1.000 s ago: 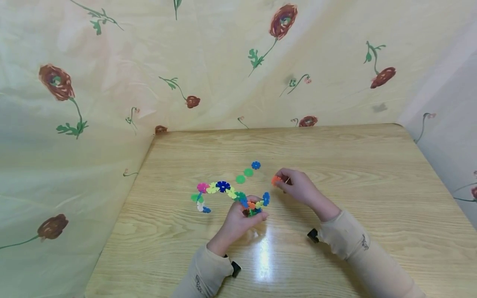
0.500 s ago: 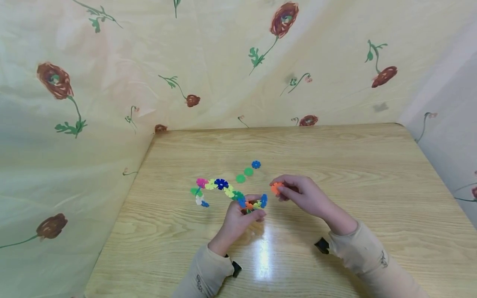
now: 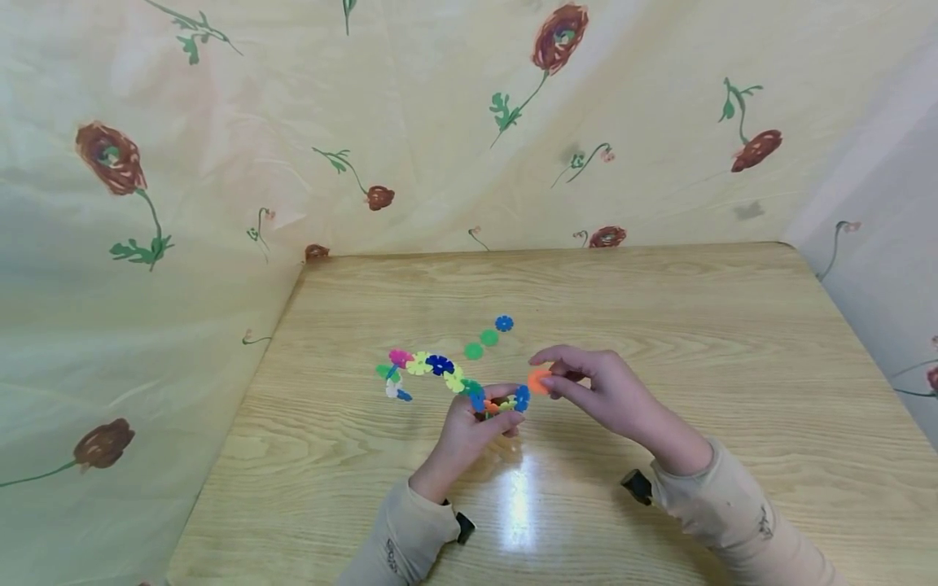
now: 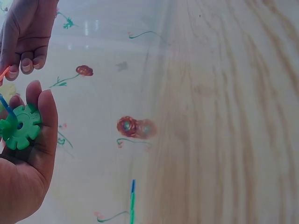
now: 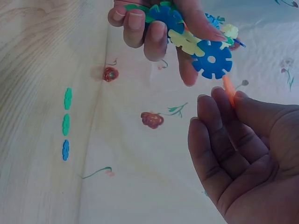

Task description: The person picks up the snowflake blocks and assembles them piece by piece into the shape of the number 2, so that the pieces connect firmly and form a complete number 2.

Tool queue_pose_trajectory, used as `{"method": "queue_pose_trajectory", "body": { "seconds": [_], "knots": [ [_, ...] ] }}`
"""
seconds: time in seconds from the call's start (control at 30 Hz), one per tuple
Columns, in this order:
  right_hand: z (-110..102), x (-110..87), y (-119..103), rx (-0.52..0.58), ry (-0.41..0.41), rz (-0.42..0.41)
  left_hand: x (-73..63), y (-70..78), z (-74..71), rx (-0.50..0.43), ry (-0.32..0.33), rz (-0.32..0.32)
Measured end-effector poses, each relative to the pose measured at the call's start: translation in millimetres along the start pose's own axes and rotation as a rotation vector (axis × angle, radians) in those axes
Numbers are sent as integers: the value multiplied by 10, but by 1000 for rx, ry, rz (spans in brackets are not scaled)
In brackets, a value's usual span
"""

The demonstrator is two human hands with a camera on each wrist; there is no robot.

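Note:
My left hand [image 3: 479,431] grips one end of a curved chain of interlocking plastic snowflake discs [image 3: 440,365], coloured pink, yellow, blue, green, white and orange. The chain arcs away to the left above the table. At its near end a blue disc [image 5: 211,59] sticks out past the left thumb. A green disc [image 4: 22,127] lies against the left fingers in the left wrist view. Between thumb and fingers, my right hand [image 3: 604,391] pinches an orange disc [image 3: 539,381]. In the right wrist view the orange disc [image 5: 229,91] is edge-on, its tip right at the blue disc's lower rim.
Beyond the hands, two loose green discs [image 3: 473,351] and a blue disc [image 3: 504,323] lie in a slanting row on the wooden table [image 3: 659,301]. A flower-printed cloth [image 3: 440,122] hangs along the table's back and left sides.
My right hand has brought the orange disc down and toward the left, up to the chain's blue end disc. The left hand keeps its hold nearly in place, with the chain shifting slightly.

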State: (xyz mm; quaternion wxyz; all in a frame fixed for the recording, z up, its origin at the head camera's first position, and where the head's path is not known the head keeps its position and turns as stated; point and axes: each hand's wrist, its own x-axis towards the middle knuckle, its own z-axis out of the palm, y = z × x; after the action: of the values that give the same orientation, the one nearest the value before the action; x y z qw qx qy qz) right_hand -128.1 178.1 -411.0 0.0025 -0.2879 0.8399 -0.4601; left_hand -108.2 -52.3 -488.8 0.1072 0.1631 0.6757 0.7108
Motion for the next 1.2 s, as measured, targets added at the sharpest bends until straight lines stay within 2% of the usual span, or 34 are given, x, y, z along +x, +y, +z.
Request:
{"method": "queue_pose_trajectory", "body": {
  "seconds": [0.3, 0.57, 0.7, 0.87, 1.2],
  "knots": [
    [-9, -12, -42, -63, 25, -53, 0, 41, 9, 6, 7, -19],
    [-3, 0, -46, -135, 74, -196, -7, 62, 8, 16, 13, -10],
    [7, 9, -47, -174, 76, -241, -5, 53, -2, 29, 13, -14],
    [23, 20, -78, -232, 81, -242, 0, 33, -6, 36, 7, -11],
    [89, 58, -87, -318, 114, -347, 13, 28, -11, 38, 4, -57]
  ]
}}
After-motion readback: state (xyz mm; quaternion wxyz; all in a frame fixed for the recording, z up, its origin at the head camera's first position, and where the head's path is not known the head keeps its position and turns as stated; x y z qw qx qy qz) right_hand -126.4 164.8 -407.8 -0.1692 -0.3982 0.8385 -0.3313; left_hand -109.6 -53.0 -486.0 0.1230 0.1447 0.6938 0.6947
